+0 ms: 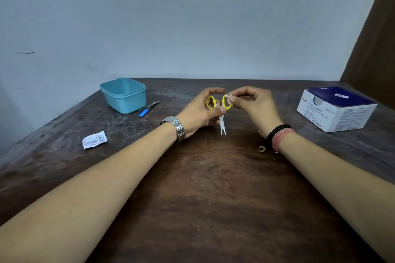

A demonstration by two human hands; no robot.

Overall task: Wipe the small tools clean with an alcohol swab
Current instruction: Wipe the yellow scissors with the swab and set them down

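A dark wooden table (203, 177) against a pale wall carries a blue tub (125, 96) at far left, a torn wrapper (94, 139) near left and a swab box (335, 111) at right. At centre, the left hand (197, 113) grips the yellow scissors (220, 109), blades pointing near, while the right hand (254, 104) pinches the swab (230, 98) against the right handle loop. Judged best practice: keep the left grip firm, rub round each loop, then draw the swab along the blades towards the tips.

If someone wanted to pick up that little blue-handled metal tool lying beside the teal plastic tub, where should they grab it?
Probably by the blue handle, pinched from above across its width. The blue-handled metal tool lies flat on the wooden table; that end points away from the teal plastic tub, leaving finger room.
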